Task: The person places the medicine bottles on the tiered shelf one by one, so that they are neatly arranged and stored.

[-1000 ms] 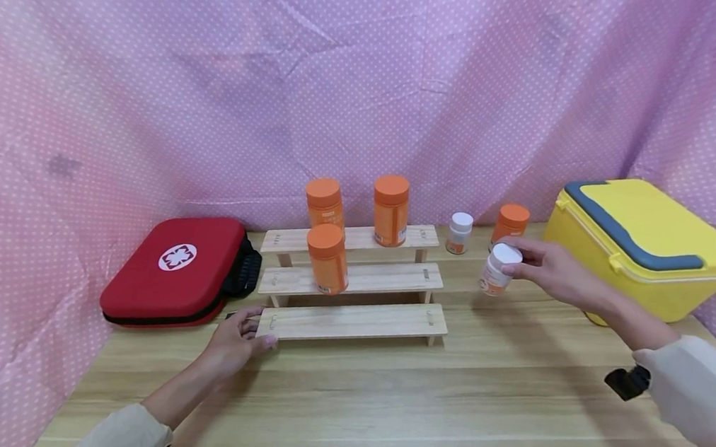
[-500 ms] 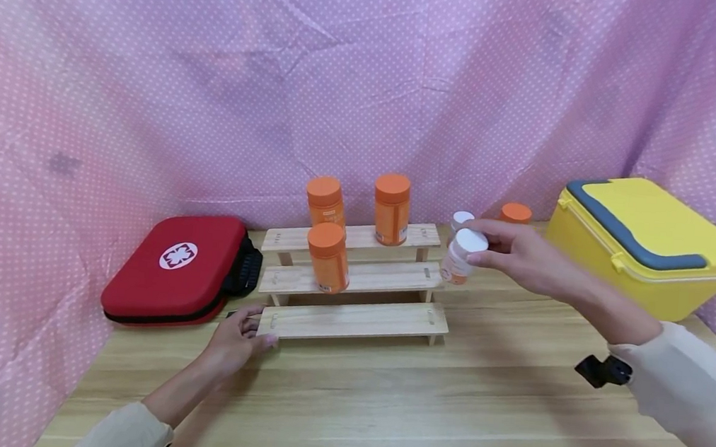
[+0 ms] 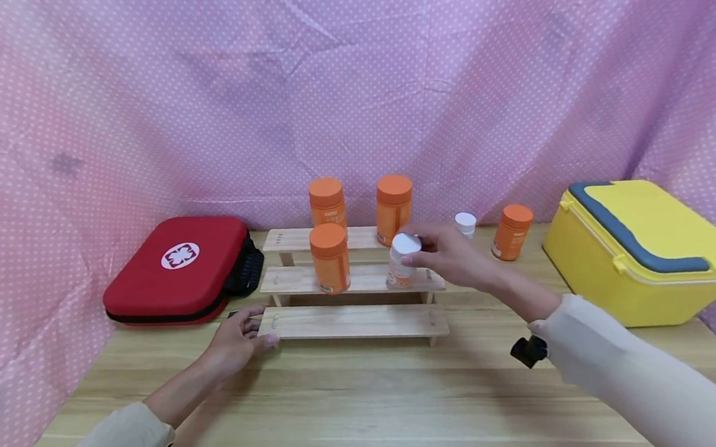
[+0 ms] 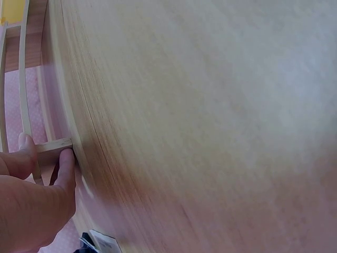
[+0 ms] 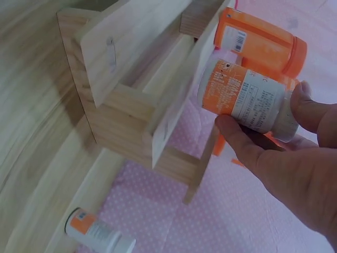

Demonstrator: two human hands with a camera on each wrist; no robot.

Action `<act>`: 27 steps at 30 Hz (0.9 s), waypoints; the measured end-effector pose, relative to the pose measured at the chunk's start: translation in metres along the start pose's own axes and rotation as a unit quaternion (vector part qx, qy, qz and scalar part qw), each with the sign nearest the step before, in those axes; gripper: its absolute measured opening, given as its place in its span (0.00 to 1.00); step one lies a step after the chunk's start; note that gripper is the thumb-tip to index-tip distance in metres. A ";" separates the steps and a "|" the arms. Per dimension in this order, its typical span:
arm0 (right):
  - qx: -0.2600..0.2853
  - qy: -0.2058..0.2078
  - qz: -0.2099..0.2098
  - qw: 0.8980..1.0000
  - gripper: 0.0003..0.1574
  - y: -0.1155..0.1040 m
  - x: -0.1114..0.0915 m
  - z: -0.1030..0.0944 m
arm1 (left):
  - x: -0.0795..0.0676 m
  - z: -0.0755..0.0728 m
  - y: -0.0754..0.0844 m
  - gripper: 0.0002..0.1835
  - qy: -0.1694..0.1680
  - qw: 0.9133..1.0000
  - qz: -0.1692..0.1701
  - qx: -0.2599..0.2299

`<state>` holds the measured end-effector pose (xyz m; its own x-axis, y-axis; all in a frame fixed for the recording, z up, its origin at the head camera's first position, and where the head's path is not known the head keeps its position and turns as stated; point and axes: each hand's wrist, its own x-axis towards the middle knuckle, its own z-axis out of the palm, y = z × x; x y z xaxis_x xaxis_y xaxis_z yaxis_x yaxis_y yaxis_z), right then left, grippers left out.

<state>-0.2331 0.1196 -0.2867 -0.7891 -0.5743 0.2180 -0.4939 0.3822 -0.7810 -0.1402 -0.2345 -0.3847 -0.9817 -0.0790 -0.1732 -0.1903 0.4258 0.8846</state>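
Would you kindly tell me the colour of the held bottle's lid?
The lid is white, clearest in the head view.

On the desk point(image 3: 342, 407), a 3-step rack point(image 3: 388, 318) stands between a case point(image 3: 162, 270) at left and a lidded box point(image 3: 616, 267) at right. Its rear step point(image 3: 359, 237) bears 2 jars point(image 3: 394, 209); the middle step point(image 3: 367, 279) bears 1 nearer jar point(image 3: 330, 260), left of the held bottle point(image 3: 401, 263), whose contact with the step is unclear. Between rack and box stand 1 spare bottle point(image 3: 464, 223) and, to its right, 1 outer jar point(image 3: 512, 232). A curtain point(image 3: 371, 75) hangs behind.
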 end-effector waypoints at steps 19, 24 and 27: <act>-0.013 0.004 0.046 0.999 0.24 0.003 0.010 0.010 | 0.001 0.000 -0.001 0.32 -0.001 1.000 -0.008 0.000; -0.013 0.014 0.045 0.999 0.20 0.003 0.010 0.011 | 0.001 -0.001 -0.001 0.32 -0.001 1.000 -0.009 0.001; -0.013 0.020 0.032 0.999 0.19 0.004 0.009 0.011 | 0.001 -0.001 -0.001 0.32 0.000 1.000 -0.010 0.002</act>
<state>-0.2380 0.1080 -0.2947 -0.8328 -0.5194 0.1917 -0.4509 0.4355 -0.7791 -0.1408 -0.2354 -0.3850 -0.9779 -0.0873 -0.1899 -0.2089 0.4281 0.8793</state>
